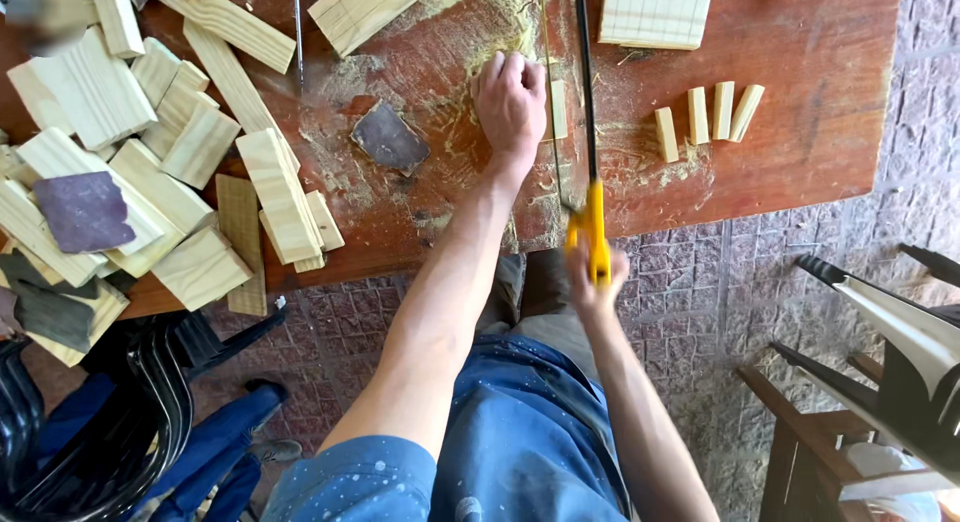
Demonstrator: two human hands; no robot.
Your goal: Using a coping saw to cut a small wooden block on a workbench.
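Reddish-brown wooden table (800, 112), seen from above, dusted with pale sawdust (480, 42) around the middle. Left hand (510, 102) pressed palm-down on a narrow strip of pale wood (558, 107), fingers curled and close together, pinning the strip flat to the tabletop. Right hand (595, 277) just off the near table edge, fingers wrapped tight around the yellow handle (593, 230) of a hand saw (585, 92) — black frame and thin blade running away across the table, right beside the left hand and crossing the pinned strip. Four small cut blocks (705, 117) of the same pale wood lined up side by side to the right of the saw, near but apart from it. Wider pale board (655, 12) at the far edge beyond them. Dark square of sandpaper (388, 139) lying left of the left hand. Further left, big loose heap of pale offcuts (160, 152), with a purple sandpaper sheet (85, 210) resting on top. Below the table — brick-paved floor (720, 282), blue paint-flecked clothing, and a black plastic chair (100, 432) at lower left.
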